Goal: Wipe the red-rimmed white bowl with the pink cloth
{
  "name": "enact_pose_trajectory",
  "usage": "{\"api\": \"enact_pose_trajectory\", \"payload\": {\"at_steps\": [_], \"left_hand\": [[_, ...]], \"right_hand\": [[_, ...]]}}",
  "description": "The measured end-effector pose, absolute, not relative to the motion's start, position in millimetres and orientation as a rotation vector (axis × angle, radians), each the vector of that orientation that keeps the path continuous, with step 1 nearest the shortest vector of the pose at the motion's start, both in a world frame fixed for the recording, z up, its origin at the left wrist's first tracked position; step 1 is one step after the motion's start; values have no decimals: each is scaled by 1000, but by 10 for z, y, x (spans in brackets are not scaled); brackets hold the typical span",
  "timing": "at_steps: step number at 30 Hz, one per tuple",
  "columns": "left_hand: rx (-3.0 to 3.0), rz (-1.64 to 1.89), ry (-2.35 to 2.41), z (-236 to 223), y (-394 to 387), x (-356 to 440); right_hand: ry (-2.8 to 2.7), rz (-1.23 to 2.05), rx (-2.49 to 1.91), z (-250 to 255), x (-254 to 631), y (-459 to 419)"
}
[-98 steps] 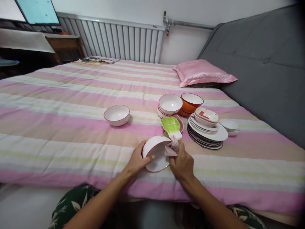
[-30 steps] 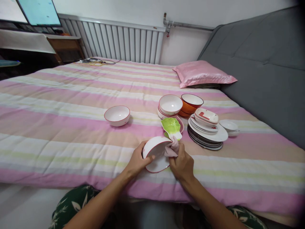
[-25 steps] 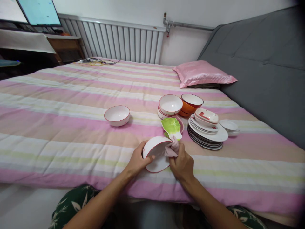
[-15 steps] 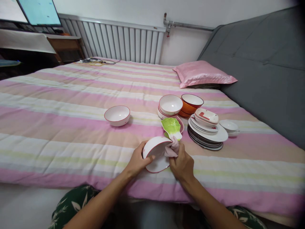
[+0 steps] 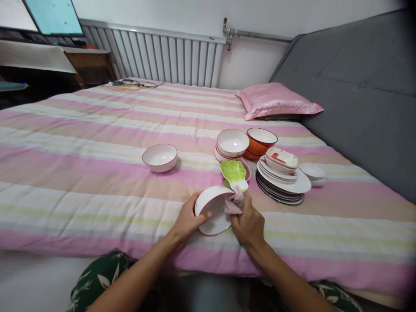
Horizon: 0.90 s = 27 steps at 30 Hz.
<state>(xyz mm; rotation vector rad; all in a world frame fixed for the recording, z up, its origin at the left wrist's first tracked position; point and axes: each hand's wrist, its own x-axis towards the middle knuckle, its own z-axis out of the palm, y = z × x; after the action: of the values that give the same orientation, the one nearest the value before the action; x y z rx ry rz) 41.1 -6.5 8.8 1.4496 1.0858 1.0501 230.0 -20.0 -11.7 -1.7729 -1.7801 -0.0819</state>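
Observation:
My left hand [image 5: 190,218] grips a white bowl [image 5: 214,219] with a red rim, its thumb inside and its fingers behind the wall. The bowl is tilted on its side above the front of the bed. A crumpled pale pink cloth [image 5: 234,202] is pinched in my right hand [image 5: 249,223] and lies against the bowl's right rim. Some fingers of that hand are hidden behind cloth and bowl. Just beyond stands a green leaf-shaped dish [image 5: 233,171], resting over a pink one. A similar red-rimmed bowl [image 5: 160,157] sits upright to the left.
Stacked white bowls [image 5: 233,143] and orange bowls [image 5: 256,149] stand behind the green dish. To the right are piled plates [image 5: 303,183] topped by rectangular dishes [image 5: 282,158], then small white dishes [image 5: 312,171]. A pink pillow [image 5: 279,100] lies by the grey headboard [image 5: 354,86].

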Motion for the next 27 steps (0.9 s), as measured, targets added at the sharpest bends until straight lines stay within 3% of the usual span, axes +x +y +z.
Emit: {"api": "enact_pose_trajectory", "payload": {"at_steps": [27], "left_hand": [[1441, 1040, 1087, 85, -68, 416]], "right_hand": [[-1782, -77, -1737, -133, 2312, -193]]}}
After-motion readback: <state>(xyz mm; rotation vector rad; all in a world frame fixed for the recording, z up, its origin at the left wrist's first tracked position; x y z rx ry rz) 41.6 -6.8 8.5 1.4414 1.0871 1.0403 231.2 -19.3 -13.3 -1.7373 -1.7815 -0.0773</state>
